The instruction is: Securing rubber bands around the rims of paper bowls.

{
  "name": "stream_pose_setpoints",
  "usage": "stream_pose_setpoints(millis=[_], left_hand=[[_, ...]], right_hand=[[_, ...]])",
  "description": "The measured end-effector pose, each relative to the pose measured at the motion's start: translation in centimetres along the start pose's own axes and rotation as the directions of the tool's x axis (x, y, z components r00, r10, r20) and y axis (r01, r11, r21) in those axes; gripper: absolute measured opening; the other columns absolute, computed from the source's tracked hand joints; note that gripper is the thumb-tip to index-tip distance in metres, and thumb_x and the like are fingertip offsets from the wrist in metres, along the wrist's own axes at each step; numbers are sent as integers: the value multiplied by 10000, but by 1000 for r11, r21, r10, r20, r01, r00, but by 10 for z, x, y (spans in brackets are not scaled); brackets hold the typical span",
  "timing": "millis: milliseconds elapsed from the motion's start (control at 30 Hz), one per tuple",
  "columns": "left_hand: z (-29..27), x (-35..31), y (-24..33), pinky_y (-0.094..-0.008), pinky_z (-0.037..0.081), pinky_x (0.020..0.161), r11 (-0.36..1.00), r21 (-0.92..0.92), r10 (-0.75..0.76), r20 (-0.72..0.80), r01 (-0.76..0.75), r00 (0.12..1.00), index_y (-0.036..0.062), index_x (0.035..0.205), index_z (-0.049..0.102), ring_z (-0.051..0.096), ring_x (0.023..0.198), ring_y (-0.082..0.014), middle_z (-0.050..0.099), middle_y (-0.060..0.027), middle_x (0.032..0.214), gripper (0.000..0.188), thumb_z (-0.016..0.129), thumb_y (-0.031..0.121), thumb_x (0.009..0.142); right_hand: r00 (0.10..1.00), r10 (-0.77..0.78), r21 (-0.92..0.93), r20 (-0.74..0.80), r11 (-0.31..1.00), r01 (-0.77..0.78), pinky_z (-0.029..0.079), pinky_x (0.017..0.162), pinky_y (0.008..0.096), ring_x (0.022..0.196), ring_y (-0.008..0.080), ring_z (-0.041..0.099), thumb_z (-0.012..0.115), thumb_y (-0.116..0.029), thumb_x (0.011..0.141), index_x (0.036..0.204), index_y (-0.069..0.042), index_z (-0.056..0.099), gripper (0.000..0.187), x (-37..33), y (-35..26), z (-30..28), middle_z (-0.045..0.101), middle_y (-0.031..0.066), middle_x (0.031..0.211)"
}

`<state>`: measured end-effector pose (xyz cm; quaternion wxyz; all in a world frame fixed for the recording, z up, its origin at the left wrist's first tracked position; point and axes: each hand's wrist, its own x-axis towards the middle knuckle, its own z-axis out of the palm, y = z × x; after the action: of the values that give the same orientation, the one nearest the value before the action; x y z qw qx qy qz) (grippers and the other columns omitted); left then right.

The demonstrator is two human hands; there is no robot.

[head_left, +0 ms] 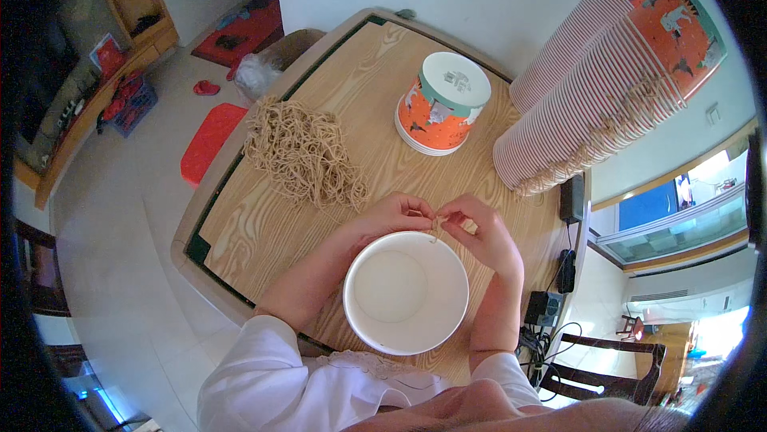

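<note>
Beyond the far rim of a white paper bucket (pixel 399 288), my two hands meet at the fingertips. My left hand (pixel 399 214) and my right hand (pixel 482 232) each pinch a short bit of tan twine (pixel 436 226) at the bucket's edge. The bucket stands mouth up close to my body, and I see its white inside. A loose heap of tan twine (pixel 304 152) lies on the table to the left. Farther off, a few orange and green printed paper buckets (pixel 435 116) stand nested upside down.
Two tall leaning stacks of nested paper buckets (pixel 595 97) rise at the right, tan strands hanging along the nearer one. Black power adapters and cables (pixel 545 308) lie at the wooden table's (pixel 240 248) right edge. A red stool (pixel 212 143) is at the left, a dark chair (pixel 607 376) at the lower right.
</note>
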<state>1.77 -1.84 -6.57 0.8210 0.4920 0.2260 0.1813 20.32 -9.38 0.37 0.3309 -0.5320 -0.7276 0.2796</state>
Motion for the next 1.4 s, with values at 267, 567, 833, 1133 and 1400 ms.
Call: stream_pose_setpoints(millis=[267, 567, 833, 1133, 1400], left_hand=[[-7, 4, -9, -201, 456, 608, 993, -96, 71, -1, -71, 997, 48, 921, 592, 561, 681, -67, 600, -1, 778, 141, 638, 132, 818], [-10, 11, -25, -226, 472, 632, 992, -127, 10, 66, -1, 998, 63, 911, 565, 573, 692, -86, 593, -5, 781, 108, 613, 109, 826], [-13, 15, -36, -235, 480, 694, 985, -173, 37, 86, -21, 996, 54, 948, 572, 583, 772, -89, 610, -17, 830, 143, 622, 102, 823], [-30, 1, -18, -211, 456, 613, 974, 190, -127, 23, 120, 992, 22, 890, 659, 566, 691, -55, 636, -1, 774, 139, 660, 131, 804], [-32, 8, -24, -252, 478, 631, 963, 268, -23, -55, 37, 998, 31, 836, 659, 589, 701, -94, 657, -34, 791, 122, 670, 143, 789]], right_hand=[[983, 2, 87, 185, 996, -19, 487, 697, 265, 783, 152, 592, 674, 25, 740, 894, 3, 589, 177, 0, 4, -6, 592, 66, 859], [985, 20, 86, 169, 996, -35, 487, 692, 275, 768, 158, 593, 668, 34, 725, 951, -23, 600, 242, 3, 2, 2, 598, 64, 871], [976, 51, 6, 211, 999, -54, 481, 657, 268, 723, 148, 584, 645, 27, 745, 888, -19, 616, 153, 8, 21, 13, 603, 63, 830], [979, 12, 114, 206, 993, -36, 476, 634, 265, 712, 147, 583, 660, 29, 735, 860, -13, 614, 139, 5, 12, 6, 590, 64, 786], [966, -47, 172, 256, 985, 3, 473, 651, 260, 737, 149, 583, 653, 35, 743, 856, -11, 614, 128, 5, 7, 2, 584, 60, 800]])
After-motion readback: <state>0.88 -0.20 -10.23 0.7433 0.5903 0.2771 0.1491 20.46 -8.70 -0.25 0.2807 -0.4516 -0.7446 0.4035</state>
